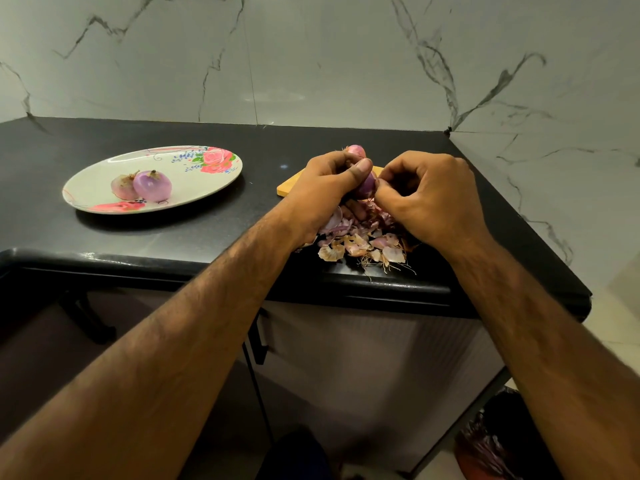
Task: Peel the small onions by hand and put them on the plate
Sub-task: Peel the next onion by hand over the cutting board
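Head view, the only one.

**Risks**
- **Slip:** the onion is small and round, and probably slick where the skin is off. It is held in the air between both hands, above the pile of skins. A hard tug from the right hand could pop it out of the left hand. It would then drop into the scraps or roll off the counter, whose near edge is close.
- **Tearing:** the skin may come off in thin strips, leaving dry bits on the bulb that would travel to the plate.
- **Scraps on the floor:** the skins lie right at the counter lip and a few root threads reach its edge. A brush from a forearm would sweep them off.
- **Carry:** the plate sits well apart to the left, so placing the onion means a reach across open counter. That looks low risk.

**Pose**
- **Left hand:** the fingers are curled round the onion, with the thumb pressed flat across its top.
- **Right hand:** it is curled tight, with the fingertips bunched against the onion's right side. It likely pinches a flap of skin, but the contact is hidden behind the knuckles, so this is probable and not certain.
- **Arms:** both forearms come in from the bottom of the frame, and the wrists hover over the skins.

**Other things**
- A second onion shows just above the left knuckles. Whether the left fingers hold it or it sits on the wooden board behind cannot be told.
- Two peeled onions lie touching each other on the plate.
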